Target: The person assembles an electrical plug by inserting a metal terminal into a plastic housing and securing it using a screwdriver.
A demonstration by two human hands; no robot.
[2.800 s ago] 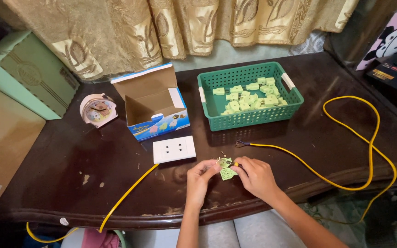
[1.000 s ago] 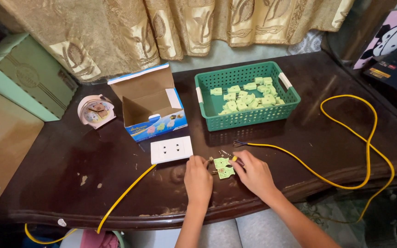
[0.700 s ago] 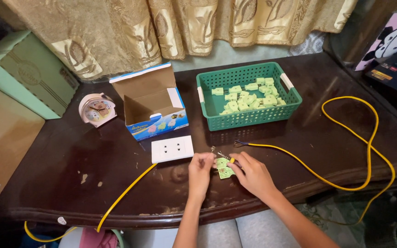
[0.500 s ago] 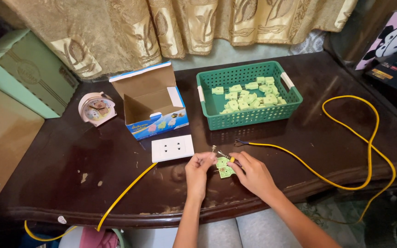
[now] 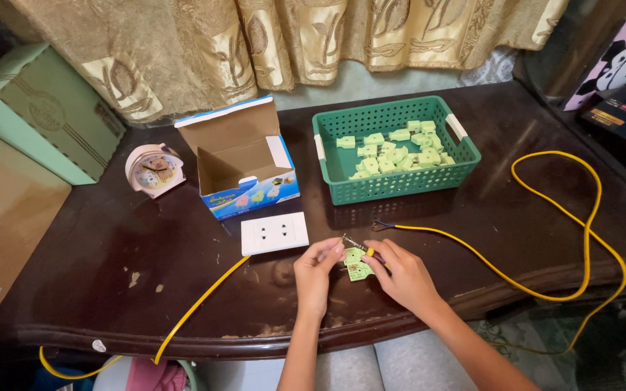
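so the little green plug part (image 5: 357, 263) sits right between both hands, low over the dark surface (image 5: 182, 239) near its front edge. left hand (image 5: 314, 271) fingers pinch its left edge, right hand (image 5: 400, 271) fingers are pressed together on a thin screwdriver (image 5: 362, 246) angled down into it from the upper left

An open cardboard carton (image 5: 244, 163) — blue and white outside, brown inside — stands mid-table, left of the green basket. A pale green box (image 5: 34, 108) sits far left, above a flat brown cardboard box (image 5: 5, 224). A dark printed package (image 5: 621, 80) lies far right.
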